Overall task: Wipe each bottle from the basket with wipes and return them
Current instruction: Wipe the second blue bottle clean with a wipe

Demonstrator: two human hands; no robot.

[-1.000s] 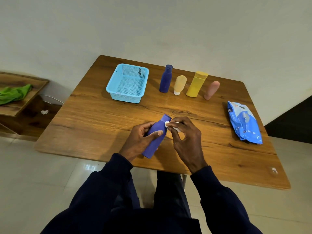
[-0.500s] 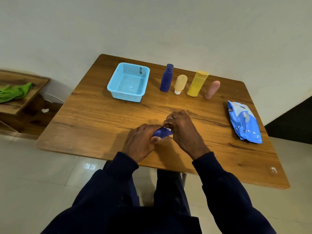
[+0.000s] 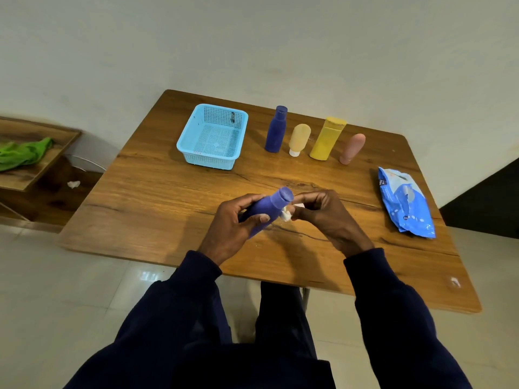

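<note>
The left hand (image 3: pixel 234 224) curls round a purple plastic bottle (image 3: pixel 268 207), its long axis tilted up and away, cap toward the right hand (image 3: pixel 327 213), whose fingertips pinch a small white wipe (image 3: pixel 286 217) at the neck. Beyond the fingers, leftward, stands the light-blue mesh basket (image 3: pixel 208 162), nearer the left hand.

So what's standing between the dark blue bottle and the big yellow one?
A small beige bottle stands cap-down between the dark blue bottle and the yellow bottle, as the head view shows.

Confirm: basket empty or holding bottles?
No bottles inside: basket mesh floor shows; four bottles stand right of it, left hand holds a fifth bottle.
</note>
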